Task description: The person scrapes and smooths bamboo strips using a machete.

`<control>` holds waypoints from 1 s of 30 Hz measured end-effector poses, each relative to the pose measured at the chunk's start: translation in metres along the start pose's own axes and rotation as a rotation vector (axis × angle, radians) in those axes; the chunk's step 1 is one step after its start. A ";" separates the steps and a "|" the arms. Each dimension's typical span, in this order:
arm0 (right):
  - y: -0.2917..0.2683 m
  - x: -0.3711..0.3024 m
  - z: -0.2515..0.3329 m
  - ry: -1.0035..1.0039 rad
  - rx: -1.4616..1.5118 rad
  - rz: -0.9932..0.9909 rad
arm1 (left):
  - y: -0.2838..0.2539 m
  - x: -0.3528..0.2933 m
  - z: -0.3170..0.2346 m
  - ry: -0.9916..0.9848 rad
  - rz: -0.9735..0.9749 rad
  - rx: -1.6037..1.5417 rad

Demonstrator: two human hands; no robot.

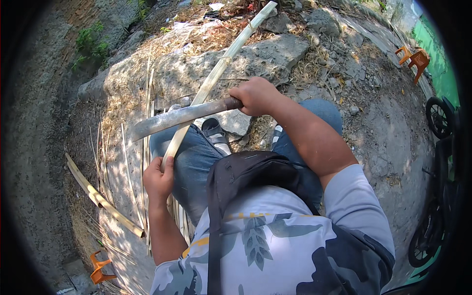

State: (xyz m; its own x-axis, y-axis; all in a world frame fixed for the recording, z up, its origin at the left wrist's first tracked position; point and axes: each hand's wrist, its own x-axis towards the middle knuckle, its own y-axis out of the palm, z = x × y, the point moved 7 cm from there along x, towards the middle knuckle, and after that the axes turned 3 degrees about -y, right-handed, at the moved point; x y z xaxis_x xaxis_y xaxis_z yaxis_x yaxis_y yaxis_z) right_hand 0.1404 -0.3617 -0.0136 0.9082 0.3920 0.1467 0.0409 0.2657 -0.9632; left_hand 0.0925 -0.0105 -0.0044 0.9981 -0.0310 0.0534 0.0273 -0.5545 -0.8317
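Nearest the camera, at lower centre, is a patterned shirt [290, 246] with a black bag [246, 174]. The left hand [159, 181], left of centre, is closed around the lower end of a pale split strip [213, 79], which slants up to top centre. The right hand [258, 97] grips the handle of a large knife [164, 122] — its blade crosses the strip. I judge the strip light, stiff, perhaps sharp-edged — better held by its flat faces, away from the blade.
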 end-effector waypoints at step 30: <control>-0.002 -0.008 -0.034 0.272 0.143 -0.051 | 0.004 -0.002 0.001 0.026 -0.045 -0.060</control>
State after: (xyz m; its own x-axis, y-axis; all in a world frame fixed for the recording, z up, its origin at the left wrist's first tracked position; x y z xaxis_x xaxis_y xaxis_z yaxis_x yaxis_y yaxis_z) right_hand 0.1475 -0.3953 -0.0208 0.9855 0.1297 0.1095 0.0476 0.4080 -0.9118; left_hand 0.0907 -0.0122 -0.0084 0.9941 -0.0262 0.1056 0.0683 -0.6050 -0.7933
